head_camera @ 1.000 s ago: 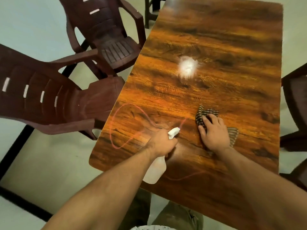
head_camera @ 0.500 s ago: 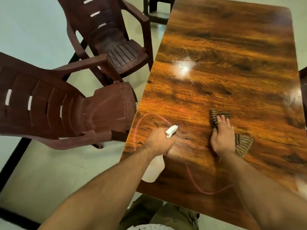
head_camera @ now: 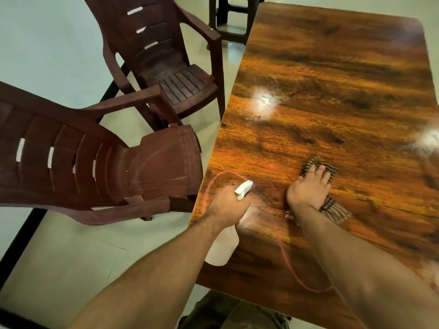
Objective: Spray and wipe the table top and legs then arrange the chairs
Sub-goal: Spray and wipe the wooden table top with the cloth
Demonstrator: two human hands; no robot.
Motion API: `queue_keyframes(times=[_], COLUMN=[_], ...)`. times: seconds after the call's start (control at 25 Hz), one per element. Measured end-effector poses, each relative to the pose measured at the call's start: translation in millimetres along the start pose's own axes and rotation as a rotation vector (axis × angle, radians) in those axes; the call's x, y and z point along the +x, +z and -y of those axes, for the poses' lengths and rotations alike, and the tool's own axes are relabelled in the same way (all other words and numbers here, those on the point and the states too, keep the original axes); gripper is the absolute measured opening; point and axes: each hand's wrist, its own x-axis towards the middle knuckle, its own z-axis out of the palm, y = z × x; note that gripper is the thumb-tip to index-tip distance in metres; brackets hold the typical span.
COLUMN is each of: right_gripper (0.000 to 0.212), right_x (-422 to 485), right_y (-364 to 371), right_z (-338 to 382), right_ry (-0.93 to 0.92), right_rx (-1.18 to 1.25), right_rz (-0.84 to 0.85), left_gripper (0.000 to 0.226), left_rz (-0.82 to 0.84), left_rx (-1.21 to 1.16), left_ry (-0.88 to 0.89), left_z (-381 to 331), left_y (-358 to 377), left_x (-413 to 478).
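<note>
The tabletop (head_camera: 332, 91) is cut off at the right and bottom of the view, and the right hand (head_camera: 308, 191) covers the middle of the striped cloth (head_camera: 335, 211), so only the cloth's two ends show. The left hand (head_camera: 228, 205) is curled tight around the neck of a white spray bottle (head_camera: 223, 248) over the tabletop's near left corner, hiding the trigger; the nozzle (head_camera: 244, 189) sticks out toward the cloth. The right hand lies flat near the near edge, fingers straight and spread, pressing the cloth onto the wood. The tabletop is glossy brown wood grain with rounded corners and two bright glare patches (head_camera: 264, 100) (a thin pinkish looping line near the hands is hard to identify). Two dark brown moulded plastic armchairs stand along the left edge: the near chair (head_camera: 95, 167) touches or nearly touches that edge, and the far chair (head_camera: 166, 55), with a slatted seat, stands just beside it. A dark stool (head_camera: 235, 20) beyond the far left corner is cropped. The floor (head_camera: 47, 43) is pale.
</note>
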Motion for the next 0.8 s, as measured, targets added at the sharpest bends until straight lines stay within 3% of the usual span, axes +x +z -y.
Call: queue_keyframes(times=[0.08, 0.12, 0.28, 0.52, 0.68, 0.8], right_gripper=[0.054, 0.053, 0.053, 0.055, 0.051, 0.05], right_x=[-0.1, 5.4, 30.9, 44.1, 45.7, 49.8], right_y=[12.2, 8.3, -10.5, -7.6, 8.9, 18.5], right_z=[-6.2, -13.0, -22.5, -15.7, 5.4, 9.8], right_ry=[-0.366, -0.423, -0.027, -0.164, -0.635, -0.51], right_rx=[-0.085, -0.088, 0.036, -0.051, -0.092, -0.027], right_rz=[0.07, 0.09, 0.025, 0.035, 0.182, 0.084], left_gripper=[0.021, 0.022, 0.013, 0.034, 0.043, 0.049], left_rz=[-0.006, -0.007, 0.027, 0.087, 0.077, 0.089], left_rx=[-0.027, -0.042, -0.046, 0.077, 0.07, 0.083], left_ry=[-0.001, 0.011, 0.019, -0.029, -0.163, -0.211], left_z=[0.2, -1.1, -15.5, -28.9, -33.9, -34.5], left_y=[-3.7, -4.9, -5.9, 7.1, 15.6, 19.0], left_x=[5.1, 7.6, 18.2, 49.7, 75.0, 82.4])
